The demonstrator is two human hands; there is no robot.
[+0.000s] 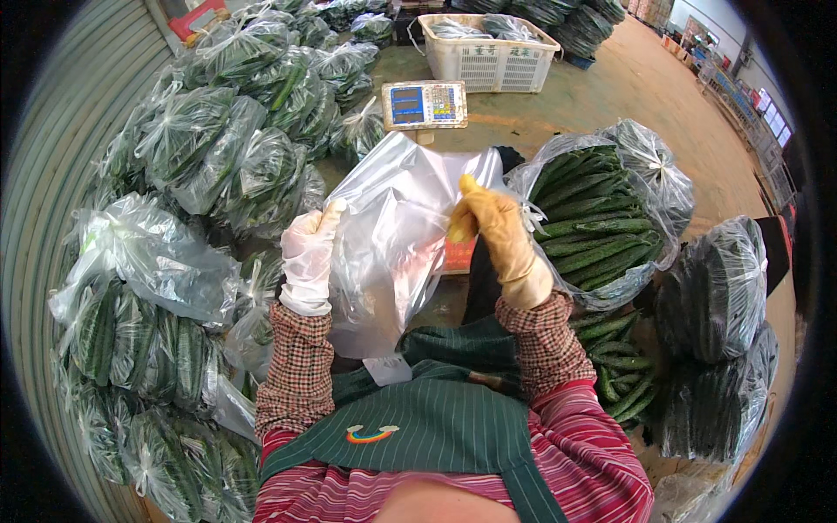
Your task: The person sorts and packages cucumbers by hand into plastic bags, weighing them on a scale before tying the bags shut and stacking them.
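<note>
My left hand [310, 248], in a white glove, grips the left edge of a clear plastic bag [386, 248] spread before me. A yellowed glove covers my right hand [492, 225], whose fingers are closed at the bag's right side. Whether film lies between these fingers is partly hidden. Close to the right of that hand stands an open plastic bag filled with cucumbers [598, 229]. Loose cucumbers [624, 372] lie below it, beside my right sleeve. Behind the clear bag rises a digital scale's display panel [425, 104].
Tied bags of cucumbers [189, 137] are heaped along the corrugated wall [72, 131] at left. More bagged cucumbers [709, 294] are stacked at right. At the back stands a white plastic crate [490, 62] holding bags. Part of a red surface [458, 256] shows beneath the clear bag.
</note>
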